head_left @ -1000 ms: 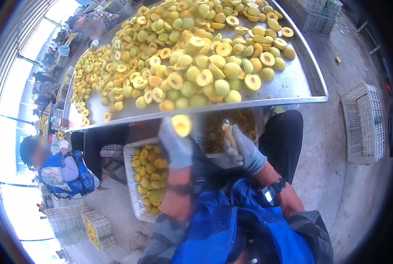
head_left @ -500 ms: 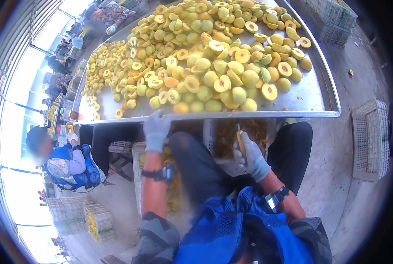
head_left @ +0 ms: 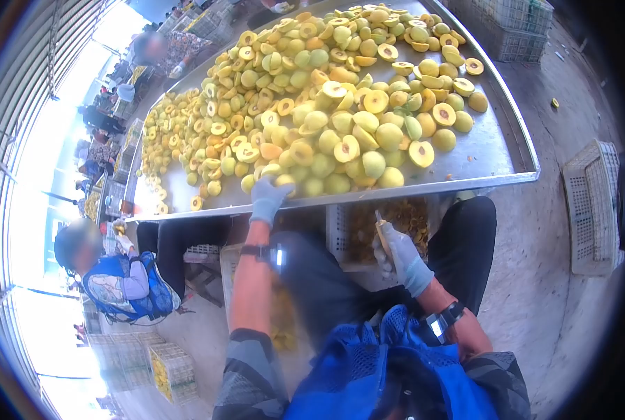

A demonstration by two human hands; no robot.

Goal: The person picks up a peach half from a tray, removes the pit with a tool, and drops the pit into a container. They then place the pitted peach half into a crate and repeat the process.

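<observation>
A big heap of halved yellow-green stone fruit [head_left: 316,119], some with brown pit centres facing up, lies on a metal-topped table [head_left: 466,168]. My left hand [head_left: 267,201], in a pale glove, reaches over the table's near edge. Its fingers are apart at the front of the heap, against a fruit half [head_left: 284,183]; blur hides how firmly they touch. Below the table edge, my right hand [head_left: 405,260], also gloved, is closed around the wooden handle of a small tool [head_left: 381,227] with a short metal tip. The tip points up, apart from the fruit.
Under the table, a crate [head_left: 337,238] holds brownish pieces, and another crate [head_left: 230,269] with yellow fruit stands between my legs and the left side. An upright plastic crate [head_left: 592,210] is at right. A co-worker in a blue vest [head_left: 134,280] sits at left.
My left hand has moved up and right from the table's edge onto the front fruit. My right hand keeps the tool in nearly the same place. The view has shifted slightly.
</observation>
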